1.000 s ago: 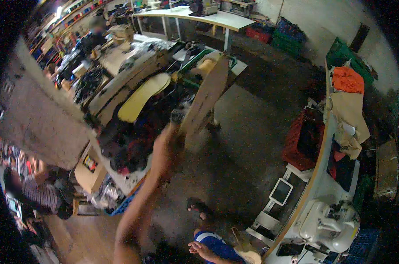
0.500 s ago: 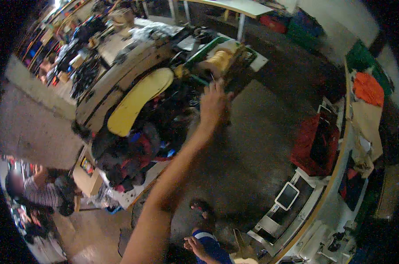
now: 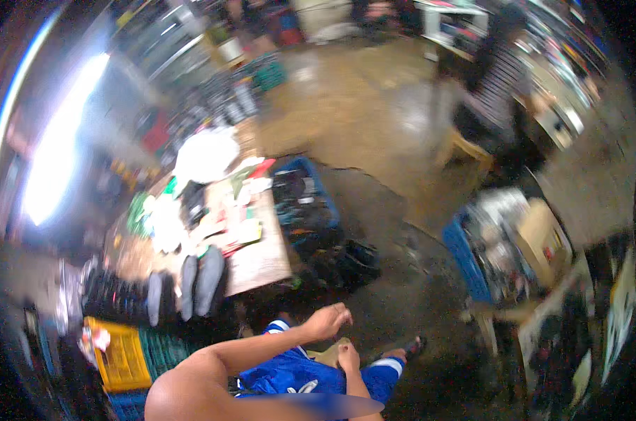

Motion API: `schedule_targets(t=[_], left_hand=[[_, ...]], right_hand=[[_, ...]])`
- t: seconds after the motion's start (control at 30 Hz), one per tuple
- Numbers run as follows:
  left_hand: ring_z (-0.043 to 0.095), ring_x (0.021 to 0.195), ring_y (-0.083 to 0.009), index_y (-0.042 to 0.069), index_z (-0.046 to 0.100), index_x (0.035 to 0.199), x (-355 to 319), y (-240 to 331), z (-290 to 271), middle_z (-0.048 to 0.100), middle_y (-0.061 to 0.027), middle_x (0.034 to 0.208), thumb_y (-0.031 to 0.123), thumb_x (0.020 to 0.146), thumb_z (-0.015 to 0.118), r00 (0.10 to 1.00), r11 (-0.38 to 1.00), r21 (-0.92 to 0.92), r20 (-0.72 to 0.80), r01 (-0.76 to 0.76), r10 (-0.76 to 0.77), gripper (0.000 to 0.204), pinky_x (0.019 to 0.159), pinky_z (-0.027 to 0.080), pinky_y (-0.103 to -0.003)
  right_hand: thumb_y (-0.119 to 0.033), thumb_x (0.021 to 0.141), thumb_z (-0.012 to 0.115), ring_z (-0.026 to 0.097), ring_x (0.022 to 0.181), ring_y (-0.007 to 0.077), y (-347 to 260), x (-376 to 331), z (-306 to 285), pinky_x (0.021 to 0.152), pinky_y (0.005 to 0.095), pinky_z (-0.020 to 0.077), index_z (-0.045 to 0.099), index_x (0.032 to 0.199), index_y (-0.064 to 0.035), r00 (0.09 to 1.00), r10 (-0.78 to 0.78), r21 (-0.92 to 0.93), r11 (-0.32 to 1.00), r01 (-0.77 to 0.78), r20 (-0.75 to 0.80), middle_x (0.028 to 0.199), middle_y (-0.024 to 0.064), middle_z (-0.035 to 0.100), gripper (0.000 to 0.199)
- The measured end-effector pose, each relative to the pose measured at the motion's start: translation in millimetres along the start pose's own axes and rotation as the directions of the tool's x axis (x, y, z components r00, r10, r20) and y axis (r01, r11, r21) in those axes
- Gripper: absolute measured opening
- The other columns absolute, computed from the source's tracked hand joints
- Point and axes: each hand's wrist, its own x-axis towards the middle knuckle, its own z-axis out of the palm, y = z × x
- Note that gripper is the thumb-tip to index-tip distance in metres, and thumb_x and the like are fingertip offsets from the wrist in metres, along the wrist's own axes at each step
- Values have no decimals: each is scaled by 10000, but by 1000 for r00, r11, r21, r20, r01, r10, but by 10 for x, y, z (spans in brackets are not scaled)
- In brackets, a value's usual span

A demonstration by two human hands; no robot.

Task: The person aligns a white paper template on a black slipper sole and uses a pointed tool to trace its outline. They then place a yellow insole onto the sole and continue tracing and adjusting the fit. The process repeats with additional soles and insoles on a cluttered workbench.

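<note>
A tan piece (image 3: 327,353) shows between left hand (image 3: 326,322) and right hand (image 3: 347,356); whether either grips it, I cannot tell.

Illumination was uneven: a fluorescent tube (image 3: 69,140) at upper left burned out to white, with haze around it, and a thinner bright strip (image 3: 19,77) near the rim showed bluish fringing. The tabletop (image 3: 262,270) was strongly lit, and a white heap (image 3: 207,156) on it had lost nearly all detail. Pale glare patches lay on the brown floor (image 3: 353,91); the right side and lower corners were dim. Motion blur smeared the striped shirt (image 3: 504,88) and background. The left hand (image 3: 323,323) and right hand (image 3: 348,356) were readable, finger detail soft. Fisheye distortion bent the edges; a dark vignette filled the corners.
</note>
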Motion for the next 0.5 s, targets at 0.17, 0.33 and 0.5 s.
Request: schedule_targets(t=[0.17, 0.33, 0.5], left_hand=[[667, 899, -498, 18, 621, 1057, -1825, -1145, -656, 672, -277, 907, 373, 1095, 474, 956, 938, -234, -83, 255, -281, 385, 790, 519, -569], [691, 862, -496, 25, 628, 1123, -2843, -1945, -883, 701, -264, 872, 345, 1072, 521, 812, 742, -362, 80, 564, -578, 341, 743, 532, -570], [712, 764, -444, 89, 688, 1159, -2950, -2321, -876, 697, -230, 796, 372, 1060, 545, 798, 722, -465, -55, 511, -600, 332, 672, 552, -544]], right_hand=[[-578, 971, 563, 512, 1357, 471, -334, 290, 1093, 1159, 496, 404, 467, 1470, 38, 892, 217, -458, 889, -12, 397, 1425, 346, 537, 799], [-722, 968, 495, 408, 1484, 435, -152, 642, 1927, 1231, 483, 339, 375, 1567, 57, 786, 460, -621, 774, -127, 412, 1587, 313, 413, 990], [-610, 1050, 430, 440, 1473, 397, -94, 829, 2302, 1225, 455, 343, 531, 1499, -7, 649, 462, -710, 681, 178, 605, 1548, 241, 513, 758]])
